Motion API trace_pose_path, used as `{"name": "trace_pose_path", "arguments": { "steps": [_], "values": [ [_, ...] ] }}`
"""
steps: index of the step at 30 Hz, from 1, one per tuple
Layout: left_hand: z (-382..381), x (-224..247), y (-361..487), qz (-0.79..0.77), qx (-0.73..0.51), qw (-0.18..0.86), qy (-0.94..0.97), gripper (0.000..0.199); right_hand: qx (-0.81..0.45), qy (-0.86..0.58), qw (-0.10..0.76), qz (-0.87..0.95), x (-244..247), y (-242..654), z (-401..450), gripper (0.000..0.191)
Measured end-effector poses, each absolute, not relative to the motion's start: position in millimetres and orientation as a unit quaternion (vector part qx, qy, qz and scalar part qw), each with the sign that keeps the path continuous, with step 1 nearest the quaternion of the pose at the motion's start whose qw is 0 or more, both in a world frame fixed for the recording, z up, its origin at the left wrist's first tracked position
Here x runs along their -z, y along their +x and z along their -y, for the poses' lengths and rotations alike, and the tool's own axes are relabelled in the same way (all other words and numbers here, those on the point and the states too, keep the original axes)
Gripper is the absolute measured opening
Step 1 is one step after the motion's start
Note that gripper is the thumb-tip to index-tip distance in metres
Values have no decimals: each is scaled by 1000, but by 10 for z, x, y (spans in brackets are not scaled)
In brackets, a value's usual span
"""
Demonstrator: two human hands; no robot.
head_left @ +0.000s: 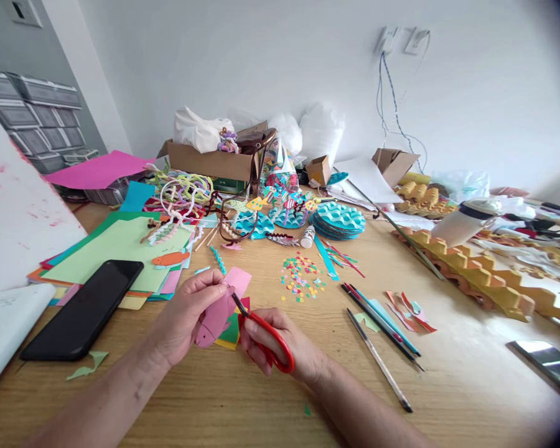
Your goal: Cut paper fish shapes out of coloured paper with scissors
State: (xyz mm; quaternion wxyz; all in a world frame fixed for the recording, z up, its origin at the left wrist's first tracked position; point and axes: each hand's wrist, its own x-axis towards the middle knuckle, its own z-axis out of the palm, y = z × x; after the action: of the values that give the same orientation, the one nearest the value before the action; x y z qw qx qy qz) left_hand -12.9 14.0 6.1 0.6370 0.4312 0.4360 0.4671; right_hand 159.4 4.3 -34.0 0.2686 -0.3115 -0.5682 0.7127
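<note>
My left hand (186, 314) pinches a pink paper fish (212, 322), its drawn eye and gill line facing down toward the table. Red-handled scissors (273, 339) are gripped in my right hand (280, 342), with fingers through the loops. Their dark blades meet the fish's tail end, close to my left fingertips. Behind the fish lies a pink paper piece (239, 280). Under the scissors and fish, green, red and yellow paper pieces (228, 333) show in part. An orange paper fish (170, 259) rests on the coloured sheets to the left.
A black phone (84, 311) lies left of my hands, on coloured paper sheets (112, 252). Paper confetti (303, 277), pens (378, 354) and red scraps (410, 311) spread to the right. Blue egg-carton pieces (338, 221) stand farther back. Yellow egg cartons (466, 267) line the right side.
</note>
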Motion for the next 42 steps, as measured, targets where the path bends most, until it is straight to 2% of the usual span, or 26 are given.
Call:
{"name": "trace_pose_path", "arguments": {
  "steps": [6,23,32,42],
  "values": [
    [-153,-29,-182,-446,-446,649,426,17,-710,-301,261,581,300,1617,-43,53],
    [-176,-97,-243,-433,-410,655,464,17,-686,-331,220,610,229,1661,-54,54],
    [-211,-49,-337,-376,-360,702,487,13,-658,-335,194,646,142,1701,-79,51],
    [-234,-49,-393,-394,-313,704,501,13,-522,-341,149,767,120,1801,-150,40]
  ]
}}
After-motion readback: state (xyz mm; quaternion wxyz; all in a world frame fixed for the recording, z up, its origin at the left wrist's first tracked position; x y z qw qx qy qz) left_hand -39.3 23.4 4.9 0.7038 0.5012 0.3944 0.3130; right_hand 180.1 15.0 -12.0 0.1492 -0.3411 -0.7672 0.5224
